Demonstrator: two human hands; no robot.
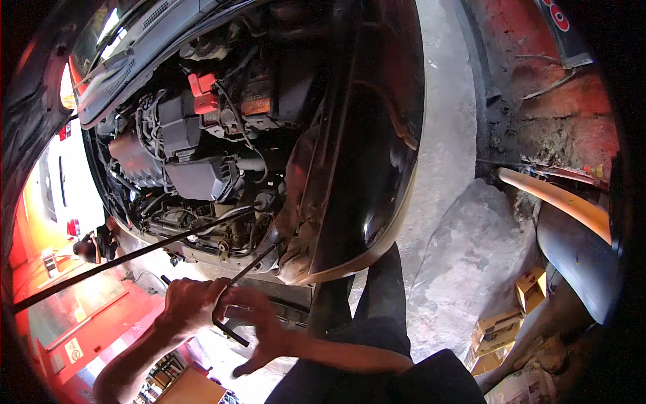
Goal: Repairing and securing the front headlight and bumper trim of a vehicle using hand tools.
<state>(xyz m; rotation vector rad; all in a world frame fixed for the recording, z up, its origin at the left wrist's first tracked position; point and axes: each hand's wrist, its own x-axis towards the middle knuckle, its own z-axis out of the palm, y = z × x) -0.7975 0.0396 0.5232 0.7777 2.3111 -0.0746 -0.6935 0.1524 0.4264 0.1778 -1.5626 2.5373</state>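
Observation:
In front of the car's near corner, my left hand [190,306] is closed round the dark crossbar of a T-handle wrench [233,333]. Its long thin shaft slants up and right to the headlight corner [296,259], where the tip's contact is hard to make out. Beside the shaft and crossbar is my right hand [264,330], smeared by motion, with the thumb spread away and the fingers loosely apart. The open engine bay [202,178] lies beyond both hands.
A long dark rod [134,254] crosses above my hands to the engine bay. The glossy black fender [370,175] curves at right. Wooden boxes [498,330] and an orange-edged panel [558,198] stand along the right wall. Another person [99,246] is at far left.

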